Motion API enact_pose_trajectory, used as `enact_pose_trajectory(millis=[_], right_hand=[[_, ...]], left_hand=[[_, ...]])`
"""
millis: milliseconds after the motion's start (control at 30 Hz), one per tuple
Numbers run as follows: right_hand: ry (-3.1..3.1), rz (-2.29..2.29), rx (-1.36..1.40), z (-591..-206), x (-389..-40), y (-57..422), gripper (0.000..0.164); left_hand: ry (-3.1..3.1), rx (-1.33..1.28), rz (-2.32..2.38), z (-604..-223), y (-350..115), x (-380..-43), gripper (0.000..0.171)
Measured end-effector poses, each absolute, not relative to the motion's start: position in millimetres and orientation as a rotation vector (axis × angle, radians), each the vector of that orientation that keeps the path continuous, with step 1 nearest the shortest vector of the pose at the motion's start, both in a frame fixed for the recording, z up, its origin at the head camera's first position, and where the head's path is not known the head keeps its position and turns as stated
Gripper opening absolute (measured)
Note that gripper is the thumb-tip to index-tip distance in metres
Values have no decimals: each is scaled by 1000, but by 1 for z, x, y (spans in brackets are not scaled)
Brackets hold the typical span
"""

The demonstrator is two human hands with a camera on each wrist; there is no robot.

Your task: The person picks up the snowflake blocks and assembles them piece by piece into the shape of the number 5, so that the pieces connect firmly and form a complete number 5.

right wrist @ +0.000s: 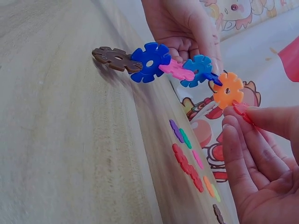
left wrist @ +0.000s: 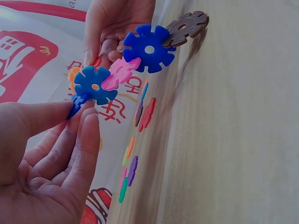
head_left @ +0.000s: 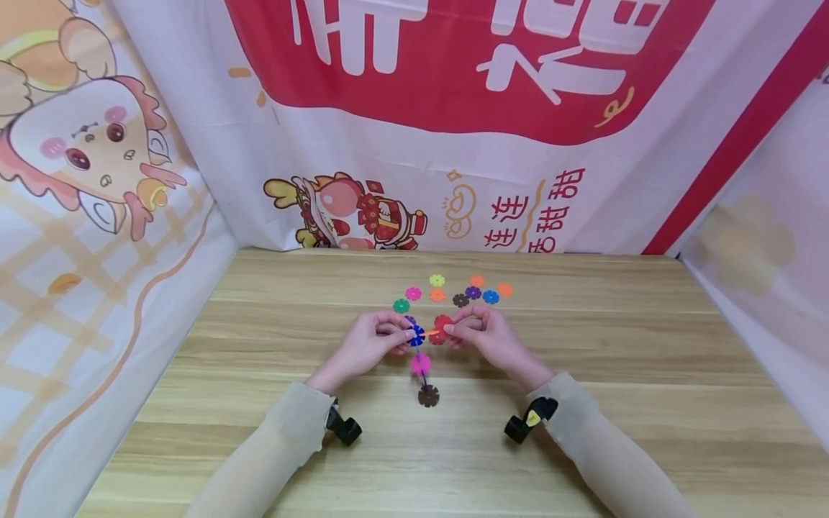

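Notched plastic snowflake discs are slotted together in a chain between the two hands. My left hand (head_left: 370, 341) pinches a dark blue disc (left wrist: 77, 105) between thumb and fingers. From it the chain hangs through a lighter blue disc (right wrist: 198, 71), a pink disc (head_left: 421, 363) and another dark blue disc (right wrist: 150, 62) to a brown disc (head_left: 428, 396) at the near end. Joined to the held dark blue disc on its other side is an orange disc (right wrist: 229, 90). A red disc (right wrist: 242, 113) at the orange one's edge is pinched by my right hand (head_left: 490, 338).
Loose discs lie on the wooden table (head_left: 272, 446) beyond the hands, among them green (head_left: 401, 306), pink (head_left: 413, 293), yellow (head_left: 437, 280), purple (head_left: 473, 293) and blue (head_left: 491, 296) ones. Red discs (right wrist: 187, 167) also lie there. A printed cloth (head_left: 388, 173) hangs behind the table.
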State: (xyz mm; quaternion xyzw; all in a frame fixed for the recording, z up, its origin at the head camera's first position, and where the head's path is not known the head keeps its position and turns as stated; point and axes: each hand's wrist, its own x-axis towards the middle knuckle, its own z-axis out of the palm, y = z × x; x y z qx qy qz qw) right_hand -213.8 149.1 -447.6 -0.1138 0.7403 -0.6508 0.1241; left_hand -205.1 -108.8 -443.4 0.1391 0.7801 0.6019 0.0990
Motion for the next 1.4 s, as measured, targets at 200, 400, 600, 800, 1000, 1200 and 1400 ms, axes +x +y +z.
enact_pose_trajectory(millis=[200, 400, 600, 800, 1000, 1200, 1400], right_hand=[[2162, -1900, -316, -449, -214, 148, 18], [2147, -1921, -288, -450, -216, 147, 16], [2132, -1922, -241, -450, -216, 147, 16], [2112, -1932, -229, -452, -217, 148, 15], [2093, -1963, -252, -455, -217, 148, 10], [2097, -1963, -218, -453, -217, 146, 15], [2133, -1921, -274, -448, -217, 148, 17]], left_hand=[[2328, 409, 1774, -443, -106, -205, 10], [2329, 381, 1790, -444, -104, -205, 11], [2302, 338, 1832, -445, -101, -206, 9], [2274, 291, 1845, -446, -99, -206, 8], [2272, 280, 1856, -446, -98, -206, 9], [2266, 274, 1857, -444, -96, -205, 11], [2286, 302, 1843, -443, -95, -204, 11]])
